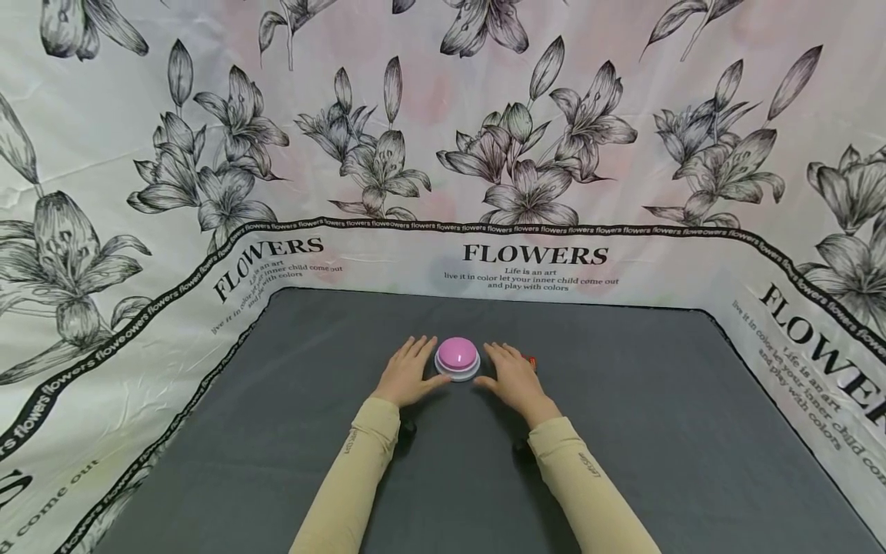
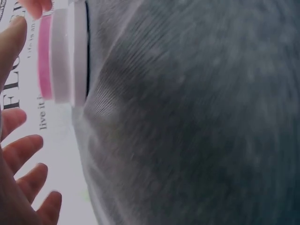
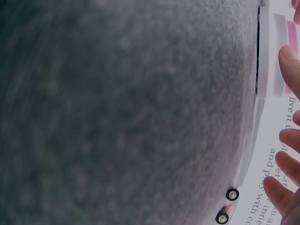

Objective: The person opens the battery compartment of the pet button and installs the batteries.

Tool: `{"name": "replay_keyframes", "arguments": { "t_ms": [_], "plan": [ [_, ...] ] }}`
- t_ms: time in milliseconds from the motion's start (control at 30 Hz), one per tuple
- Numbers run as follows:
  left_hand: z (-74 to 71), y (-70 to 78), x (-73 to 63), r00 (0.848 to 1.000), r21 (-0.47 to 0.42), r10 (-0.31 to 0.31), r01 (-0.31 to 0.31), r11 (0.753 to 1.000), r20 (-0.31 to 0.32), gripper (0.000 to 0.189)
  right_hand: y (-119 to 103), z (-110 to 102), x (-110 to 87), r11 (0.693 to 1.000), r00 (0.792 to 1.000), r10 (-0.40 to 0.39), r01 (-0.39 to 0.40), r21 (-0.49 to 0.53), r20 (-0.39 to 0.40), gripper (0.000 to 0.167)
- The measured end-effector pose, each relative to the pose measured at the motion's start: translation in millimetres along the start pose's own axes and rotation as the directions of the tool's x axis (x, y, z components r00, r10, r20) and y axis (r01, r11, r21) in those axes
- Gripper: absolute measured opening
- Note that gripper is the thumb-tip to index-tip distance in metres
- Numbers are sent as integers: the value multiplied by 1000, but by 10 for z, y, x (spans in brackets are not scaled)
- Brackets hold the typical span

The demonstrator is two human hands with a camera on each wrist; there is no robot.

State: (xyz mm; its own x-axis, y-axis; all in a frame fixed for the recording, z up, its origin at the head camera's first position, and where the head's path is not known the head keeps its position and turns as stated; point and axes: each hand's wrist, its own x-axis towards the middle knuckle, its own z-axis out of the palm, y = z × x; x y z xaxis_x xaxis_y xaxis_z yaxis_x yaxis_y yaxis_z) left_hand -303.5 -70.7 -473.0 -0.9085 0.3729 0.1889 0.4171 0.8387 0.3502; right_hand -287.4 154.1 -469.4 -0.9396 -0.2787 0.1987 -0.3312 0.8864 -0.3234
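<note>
A round push button [image 1: 457, 354] with a pink dome and a white base sits on the grey cloth between my two hands. To its left is my left hand [image 1: 407, 375], fingers spread and nearly straight, the thumb pointing towards the base. My right hand [image 1: 514, 377] mirrors it on the other side, also with extended fingers. Whether either thumb touches the base I cannot tell. In the left wrist view the button [image 2: 60, 58] appears side-on, beyond the left fingers [image 2: 29, 152]. Two small batteries [image 3: 223, 217] lie by the right hand, mostly hidden behind it in the head view.
Grey cloth [image 1: 623, 462] covers the flat surface under both hands. A white sheet [image 1: 388, 261] printed with lilies and "FLOWERS" lettering rises at the back and along both sides.
</note>
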Motion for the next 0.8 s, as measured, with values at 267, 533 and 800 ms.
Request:
{"name": "replay_keyframes", "arguments": {
  "t_ms": [267, 533, 800],
  "plan": [
    [102, 28, 42, 999, -162, -29, 33, 986, 23, 83, -47, 73, 58, 1000, 1000, 0, 0, -8, 0, 72],
    [152, 74, 89, 999, -290, -9, 21, 957, 42, 79, -58, 135, 101, 998, 999, 38, -38, 41, 8, 67],
    [208, 57, 117, 997, -323, -21, 42, 946, 69, 78, -88, 153, 146, 996, 996, 80, -81, 43, 26, 59]
  ]
}}
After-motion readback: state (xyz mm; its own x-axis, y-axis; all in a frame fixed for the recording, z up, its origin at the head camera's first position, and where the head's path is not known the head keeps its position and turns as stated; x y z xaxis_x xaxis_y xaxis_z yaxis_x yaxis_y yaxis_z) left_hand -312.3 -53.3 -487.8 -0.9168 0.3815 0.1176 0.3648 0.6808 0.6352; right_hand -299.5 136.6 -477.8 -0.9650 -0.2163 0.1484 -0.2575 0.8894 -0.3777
